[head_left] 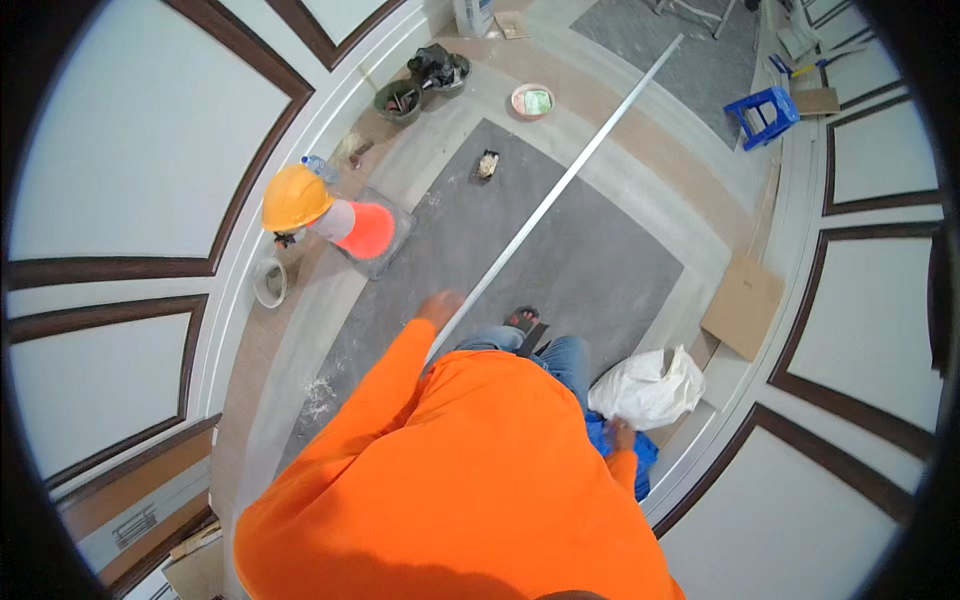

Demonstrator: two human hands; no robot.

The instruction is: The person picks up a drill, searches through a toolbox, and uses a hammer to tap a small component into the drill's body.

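My left hand (437, 308), blurred, is beside a long white bar (560, 185), which runs diagonally from near my waist to the upper right; whether the fingers grip it is unclear. My right hand (620, 433) is low at my right, against blue material (640, 470) just below a white sack (648, 385); its fingers are not clear. My orange sleeves and torso fill the lower middle, with my jeans and a sandalled foot just above.
A traffic cone (365, 230) with a yellow helmet (292, 195) stands left, near a translucent bucket (270, 282). Dark buckets (398, 100), a small tub (532, 100) and a small object (487, 165) lie ahead. A blue step stool (762, 118) and cardboard (743, 305) line the right. Panelled walls flank both sides.
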